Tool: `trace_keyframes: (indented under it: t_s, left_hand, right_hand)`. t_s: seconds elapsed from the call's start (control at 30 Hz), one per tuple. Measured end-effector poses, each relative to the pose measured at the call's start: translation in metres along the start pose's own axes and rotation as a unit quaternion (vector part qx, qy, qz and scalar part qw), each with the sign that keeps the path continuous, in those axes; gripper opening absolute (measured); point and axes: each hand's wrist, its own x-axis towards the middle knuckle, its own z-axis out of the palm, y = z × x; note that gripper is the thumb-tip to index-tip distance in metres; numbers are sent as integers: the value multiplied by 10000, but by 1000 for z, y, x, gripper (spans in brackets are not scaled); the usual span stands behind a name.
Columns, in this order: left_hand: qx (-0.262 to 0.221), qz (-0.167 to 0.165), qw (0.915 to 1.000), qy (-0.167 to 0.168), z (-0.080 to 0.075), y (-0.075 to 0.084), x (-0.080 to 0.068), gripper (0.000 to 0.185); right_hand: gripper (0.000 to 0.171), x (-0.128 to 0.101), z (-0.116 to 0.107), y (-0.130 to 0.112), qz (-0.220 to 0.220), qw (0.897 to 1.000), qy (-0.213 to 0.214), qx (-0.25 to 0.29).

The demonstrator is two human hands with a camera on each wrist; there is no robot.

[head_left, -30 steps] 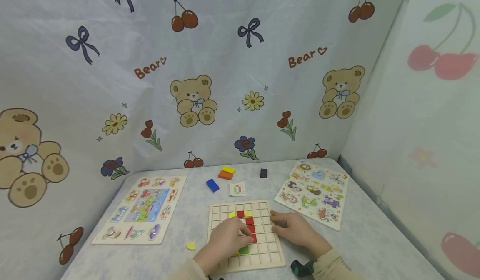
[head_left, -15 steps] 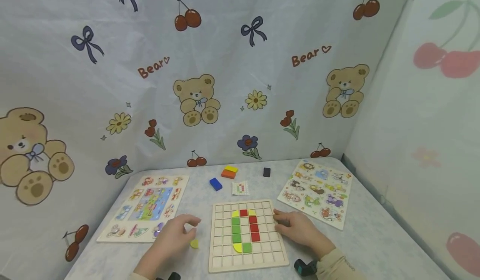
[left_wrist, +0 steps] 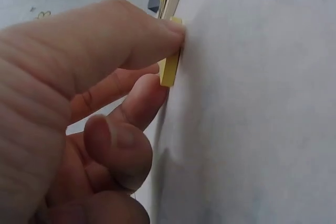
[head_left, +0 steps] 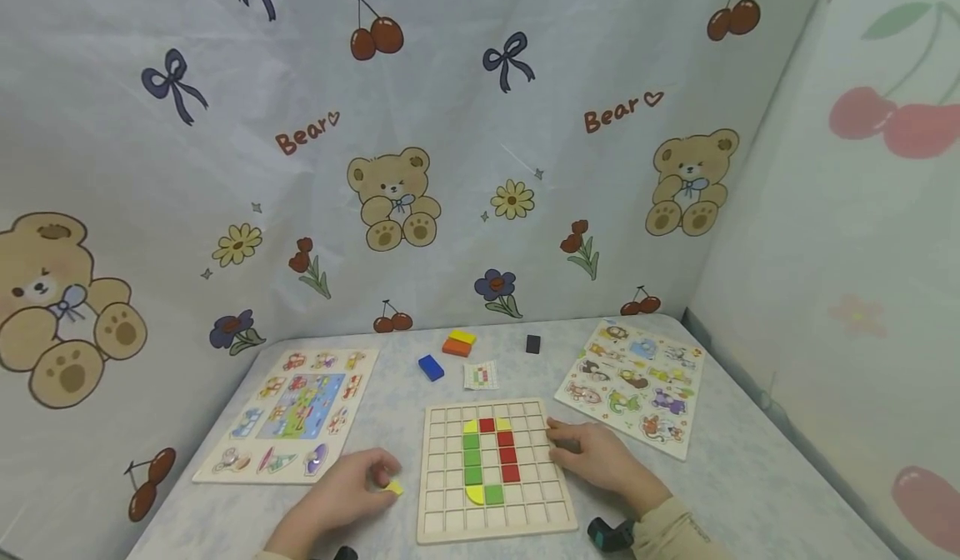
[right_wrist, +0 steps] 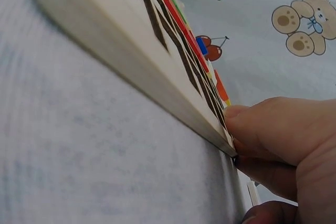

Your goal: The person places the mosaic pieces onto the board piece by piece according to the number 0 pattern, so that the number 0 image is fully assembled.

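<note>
My left hand [head_left: 347, 493] is left of the wooden grid board [head_left: 450, 527], low over the table. Its thumb and fingertips pinch a yellow quarter-round tile [left_wrist: 170, 69], seen edge-on in the left wrist view. On the board, green tiles [head_left: 472, 458], red tiles [head_left: 508, 455] and yellow rounded tiles [head_left: 475, 494] form a ring with a gap at its lower right corner. My right hand [head_left: 600, 458] holds the board's right edge, thumb [right_wrist: 247, 121] on top and a finger against the side; its other fingers are partly hidden.
Behind the board lie a small pattern card [head_left: 481, 376], a blue block [head_left: 431, 367], an orange block [head_left: 457, 347], a yellow block [head_left: 462, 337] and a black block [head_left: 533, 344]. Picture puzzle boards flank it, one left [head_left: 247, 452] and one right [head_left: 637, 377].
My left hand has left the board, moved to the left and taken hold of the yellow tile that lay on the table. The right hand stays at the board's edge.
</note>
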Motion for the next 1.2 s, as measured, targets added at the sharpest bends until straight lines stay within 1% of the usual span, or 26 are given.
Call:
trace_keyframes:
  t_s: [0.07,0.17,0.3,0.4,0.47,0.57,0.63,0.7,0.8,0.87,0.97,1.07,1.2]
  left_hand:
    - [-15,38,10000,2,1,1,-1,39]
    - [99,186,9998,18,2,-2,-1,41]
    - [10,468,9989,-89,1,-6,-1,37]
    - [-264,435,9984,-243,1,-9,-1,31]
    - [-385,331,9983,-287,1,-11,0,27]
    - [-443,253,9985,-221,3,-10,1,23]
    - [-352,338,9988,-90,4,-5,2,23]
    - [-250,483,9985,62,8,5,4,23]
    - [-126,771,9966,242,15,30,7,23]
    - [-81,972,9948,282,21,49,8,22]
    - [79,1221,9921,266,35,75,11,20]
    - [403,1295,9905,232,53,95,16,17]
    - [742,1191,9899,191,74,113,26,13]
  right_hand:
    - [39,0,0,0,-15,10000,5,-18]
    - [41,1,0,-1,-30,10000,-14,-54]
    - [41,2,-1,-2,-29,10000,-58,-42]
    - [40,1,-1,-3,-6,10000,-59,-8]
    - [40,1,-1,-3,-8,10000,-50,3]
    - [40,1,-1,-3,-15,10000,-54,-8]
    - [40,1,-1,-2,-12,10000,-65,-6]
    - [41,1,-1,-2,-8,10000,-81,-36]
    - [41,0,-1,-2,4,10000,-66,-37]
    - [41,-1,-2,-3,-3,10000,-61,-52]
    - [41,-2,-3,-4,-67,10000,-44,-55]
    - [41,-2,-3,-4,-143,9999,-34,-56]
    - [41,-1,-2,-3,-171,9998,-33,-64]
